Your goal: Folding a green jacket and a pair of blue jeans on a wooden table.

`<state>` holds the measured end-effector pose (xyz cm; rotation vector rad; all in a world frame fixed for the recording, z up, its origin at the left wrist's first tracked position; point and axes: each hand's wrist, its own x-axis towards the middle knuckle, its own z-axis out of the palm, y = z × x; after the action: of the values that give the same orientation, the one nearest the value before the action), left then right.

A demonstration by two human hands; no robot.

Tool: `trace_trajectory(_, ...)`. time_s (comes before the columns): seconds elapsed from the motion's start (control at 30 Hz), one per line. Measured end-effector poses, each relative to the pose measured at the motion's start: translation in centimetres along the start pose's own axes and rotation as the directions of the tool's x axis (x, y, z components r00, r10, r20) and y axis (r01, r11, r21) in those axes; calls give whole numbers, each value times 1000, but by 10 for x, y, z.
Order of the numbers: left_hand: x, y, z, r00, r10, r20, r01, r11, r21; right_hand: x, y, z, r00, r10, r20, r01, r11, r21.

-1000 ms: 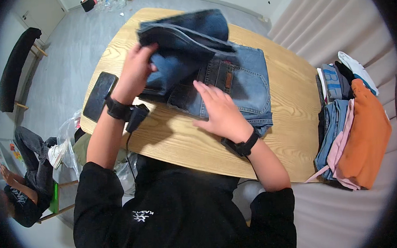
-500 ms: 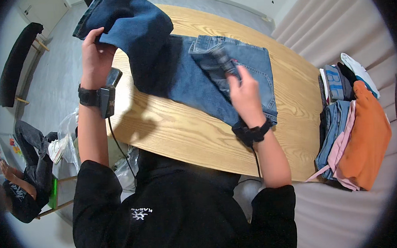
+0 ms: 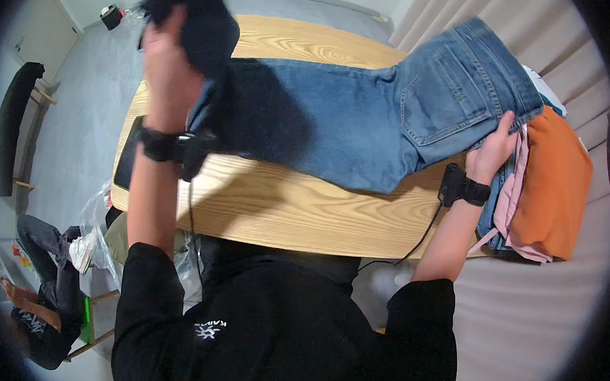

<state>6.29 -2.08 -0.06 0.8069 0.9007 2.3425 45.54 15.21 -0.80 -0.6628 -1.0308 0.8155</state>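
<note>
A pair of blue jeans (image 3: 342,111) stretches from left to right over the wooden table (image 3: 272,227). My right hand (image 3: 493,152) is closed on the waistband end, beside the back pocket, and holds it raised at the table's right side. At the far left my left hand (image 3: 171,76), blurred by motion, grips the dark leg end of the jeans and lifts it above the table. Its fingers are partly hidden by the cloth. The middle of the jeans hangs low over the tabletop.
On the right, stacked folded clothes include an orange garment (image 3: 553,189) and a pink one (image 3: 512,202). A dark flat object (image 3: 127,159) lies at the table's left edge. A seated person (image 3: 46,304) is at the left, near clear plastic bags (image 3: 101,224). A beige curtain (image 3: 448,14) hangs behind.
My right hand has swung the waistband end to the right, opening out the folded jeans. My left hand has shifted slightly right with the leg end.
</note>
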Motion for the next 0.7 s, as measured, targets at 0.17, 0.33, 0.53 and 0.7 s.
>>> trace_trajectory(0.17,-63,-86,62,595,-122,795,-506,711,488,15,-3,-32,997,4,-77,-4,1000,6)
trace_trajectory(0.33,-135,-148,38,347,-651,674,-818,141,558,12,2,-48,992,30,-123,-38,997,-65)
trace_trajectory(0.53,-96,-111,36,377,-769,517,-661,167,731,19,3,-80,975,220,-29,-222,969,-106)
trace_trajectory(0.7,-74,-76,12,472,-835,283,-588,-59,807,19,-1,-81,975,215,-50,-218,975,-50)
